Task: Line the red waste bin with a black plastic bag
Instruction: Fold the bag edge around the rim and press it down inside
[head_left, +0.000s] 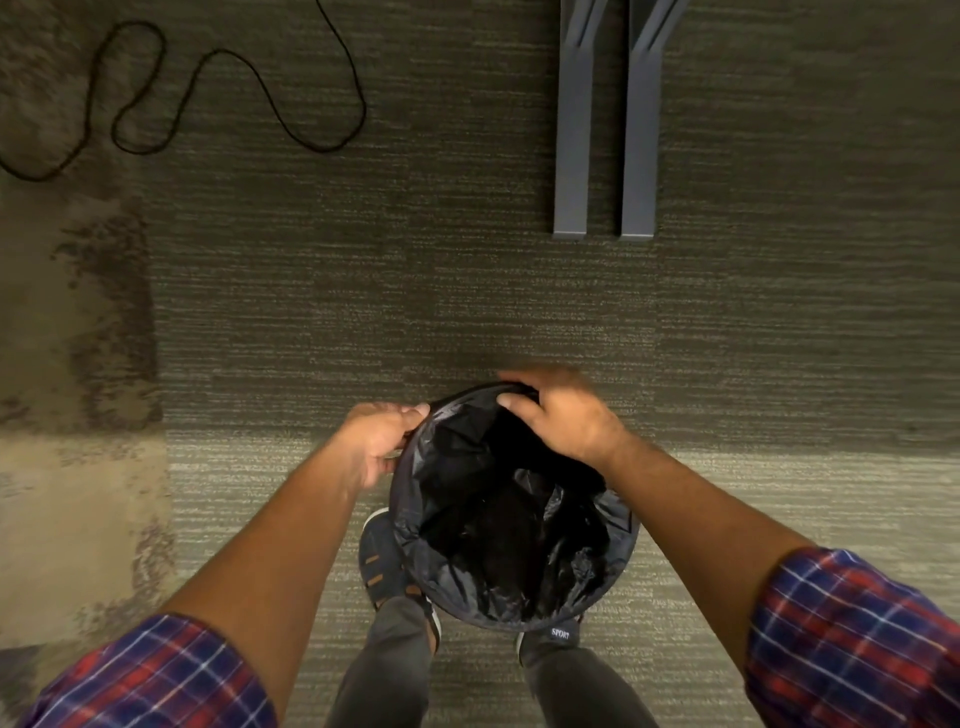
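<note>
Grey carpet floor (467, 260) under everything. Bin (400, 525) stands on it between shoes, its red hidden by black plastic bag (498, 519) lining inside, folded over rim. Nothing but bag visible inside. Left hand (376, 441) fingers pinch bag at left rim; right hand (561, 415) fingers grip bag at far rim.

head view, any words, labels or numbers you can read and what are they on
"SPORT": white letters on the tongue of the right shoe, just below the bag-lined bin.
Nothing else is readable: the left shoe, the black bag and the plaid sleeves show no text.
</note>
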